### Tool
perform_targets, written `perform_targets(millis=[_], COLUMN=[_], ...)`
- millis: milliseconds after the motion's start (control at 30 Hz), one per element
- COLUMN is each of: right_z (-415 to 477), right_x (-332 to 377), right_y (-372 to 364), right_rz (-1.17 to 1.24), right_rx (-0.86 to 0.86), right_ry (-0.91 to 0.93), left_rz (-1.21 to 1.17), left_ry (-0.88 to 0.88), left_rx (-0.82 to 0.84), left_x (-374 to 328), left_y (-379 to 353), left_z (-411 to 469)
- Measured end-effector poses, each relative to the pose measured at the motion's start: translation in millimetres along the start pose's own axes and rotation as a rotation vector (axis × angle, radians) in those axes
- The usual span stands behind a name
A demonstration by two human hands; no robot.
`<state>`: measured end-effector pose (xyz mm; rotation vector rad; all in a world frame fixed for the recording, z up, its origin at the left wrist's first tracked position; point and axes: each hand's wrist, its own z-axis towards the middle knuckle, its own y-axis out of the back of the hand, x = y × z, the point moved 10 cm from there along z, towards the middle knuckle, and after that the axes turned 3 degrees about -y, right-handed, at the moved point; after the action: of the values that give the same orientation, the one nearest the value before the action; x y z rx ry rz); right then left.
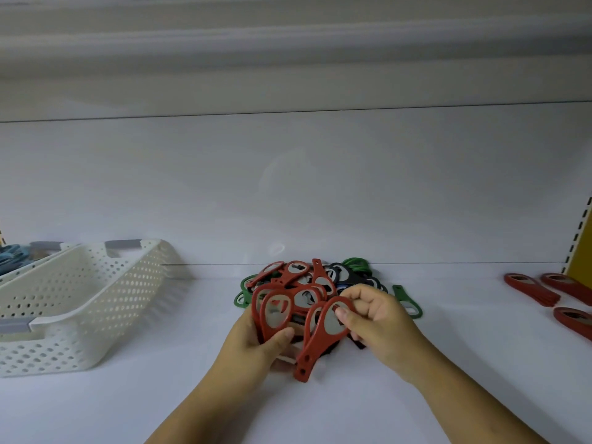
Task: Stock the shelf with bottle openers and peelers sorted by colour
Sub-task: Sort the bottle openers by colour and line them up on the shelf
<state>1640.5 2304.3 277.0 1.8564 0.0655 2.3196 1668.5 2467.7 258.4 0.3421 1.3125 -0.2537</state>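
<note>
A mixed pile of bottle openers (pixel 307 280), red, green and black, lies on the white shelf (pixel 448 331) in the middle. My left hand (pixel 253 344) grips a small stack of red openers (pixel 272 312) by their heads. My right hand (pixel 374 318) pinches the head of another red opener (pixel 323 334), whose handle points down toward me, with a second red one just behind it. A single green opener (pixel 407 301) lies right of the pile. Sorted red openers (pixel 544 290) lie in small stacks at the far right.
A white perforated basket (pixel 80 302) stands on the shelf at the left, with a second basket behind it holding blue items (pixel 11 256). A yellow upright with slots (pixel 581 251) bounds the shelf at the right. The shelf's back wall rises behind the pile.
</note>
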Motion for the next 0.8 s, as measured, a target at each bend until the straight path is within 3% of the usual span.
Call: perform_targets(millis=[433, 633, 700, 800], right_z=[-4.5, -8.2, -13.7, -25.4], right_x=[7.8, 23.3, 32.3, 28.6], right_y=[-0.7, 19.5, 26.4, 38.7], right_rz=[-0.008, -0.106, -0.195, -0.084], right_rx=[-0.077, -0.202, -0.215, -0.165], right_ry=[0.08, 0.213, 0.249, 0.157], left_rz=[0.153, -0.09, -0.108, 0.018], left_ry=[-0.045, 0.137, 0.134, 0.034], left_rx=[0.328, 0.361, 0.387, 0.378], left_x=[-11.4, 3.0, -3.3, -8.6], left_y=[-47.3, -70.3, -84.3, -102.8], left_z=[-6.9, 5.8, 5.3, 11.3])
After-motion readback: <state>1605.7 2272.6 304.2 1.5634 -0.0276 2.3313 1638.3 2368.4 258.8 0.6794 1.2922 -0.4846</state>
